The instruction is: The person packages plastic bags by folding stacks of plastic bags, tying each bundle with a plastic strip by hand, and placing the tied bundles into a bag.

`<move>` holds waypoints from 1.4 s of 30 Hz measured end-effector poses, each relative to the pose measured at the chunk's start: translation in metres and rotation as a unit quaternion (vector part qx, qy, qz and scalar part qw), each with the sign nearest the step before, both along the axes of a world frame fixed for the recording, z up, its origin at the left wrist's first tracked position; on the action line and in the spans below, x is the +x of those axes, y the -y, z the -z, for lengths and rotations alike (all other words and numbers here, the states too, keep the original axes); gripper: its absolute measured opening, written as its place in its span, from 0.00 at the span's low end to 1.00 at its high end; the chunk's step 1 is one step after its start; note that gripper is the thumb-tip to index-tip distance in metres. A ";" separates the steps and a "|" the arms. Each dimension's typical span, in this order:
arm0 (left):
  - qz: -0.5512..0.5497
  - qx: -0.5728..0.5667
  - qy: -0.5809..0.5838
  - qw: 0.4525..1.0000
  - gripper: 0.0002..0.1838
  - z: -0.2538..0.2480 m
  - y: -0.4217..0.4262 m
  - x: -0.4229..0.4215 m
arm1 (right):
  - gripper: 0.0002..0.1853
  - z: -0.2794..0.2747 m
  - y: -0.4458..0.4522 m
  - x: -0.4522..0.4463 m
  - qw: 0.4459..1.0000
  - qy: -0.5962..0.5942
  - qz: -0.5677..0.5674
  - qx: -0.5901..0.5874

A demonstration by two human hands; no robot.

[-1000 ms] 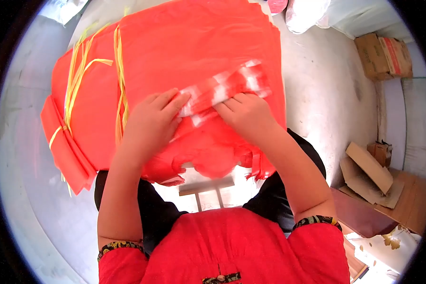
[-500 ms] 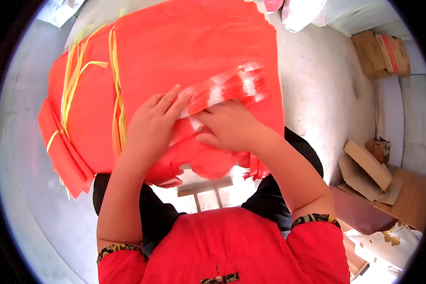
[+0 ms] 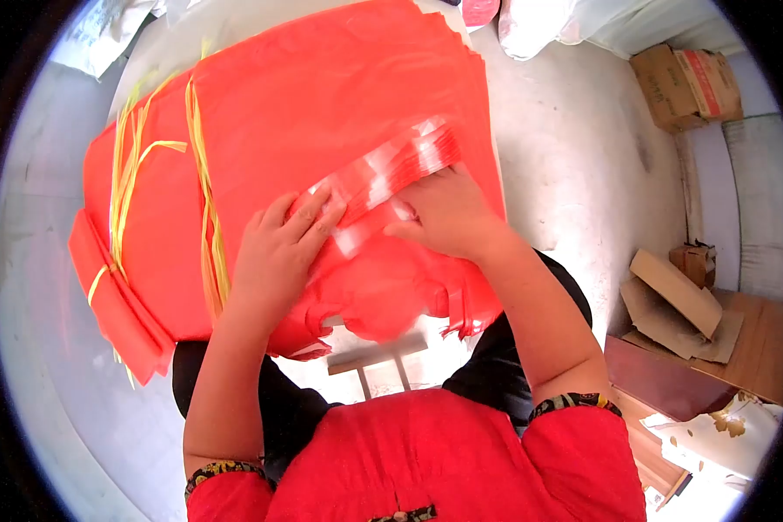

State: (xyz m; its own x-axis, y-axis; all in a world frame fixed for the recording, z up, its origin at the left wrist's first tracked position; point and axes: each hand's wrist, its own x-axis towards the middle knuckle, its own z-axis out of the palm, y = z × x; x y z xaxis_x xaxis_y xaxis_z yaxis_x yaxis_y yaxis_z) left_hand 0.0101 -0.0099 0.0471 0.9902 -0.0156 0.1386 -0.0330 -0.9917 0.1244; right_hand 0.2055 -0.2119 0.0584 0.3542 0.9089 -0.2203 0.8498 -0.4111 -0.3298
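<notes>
A broad stack of thin red sheets (image 3: 339, 96) lies before me, with ragged cut edges toward my lap. Across it runs a slanted, layered red-and-white strip (image 3: 391, 170). My left hand (image 3: 291, 239) lies on the strip's left end, its fingers spread and flat. My right hand (image 3: 448, 209) is at the strip's lower right edge, thumb apart from the fingers; some fingertips are hidden at the edge. Yellow ties (image 3: 202, 174) lie over the stack's left part. A tied red roll (image 3: 117, 300) rests at its left edge.
A closed cardboard box (image 3: 670, 91) stands at the upper right. Open cardboard (image 3: 674, 300) and a small box (image 3: 694, 264) lie on a brown wooden surface (image 3: 761, 344) at the right. White plastic bundles (image 3: 539, 22) are at the top. My knees are below the stack.
My right hand has moved from the strip's lower edge, back toward the lap, then up along the strip to its right part. The whole view has shifted slightly.
</notes>
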 end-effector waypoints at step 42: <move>-0.010 -0.099 -0.030 0.995 0.30 -0.004 -0.016 -0.039 | 0.12 0.010 0.008 0.027 0.955 0.103 0.089 0.265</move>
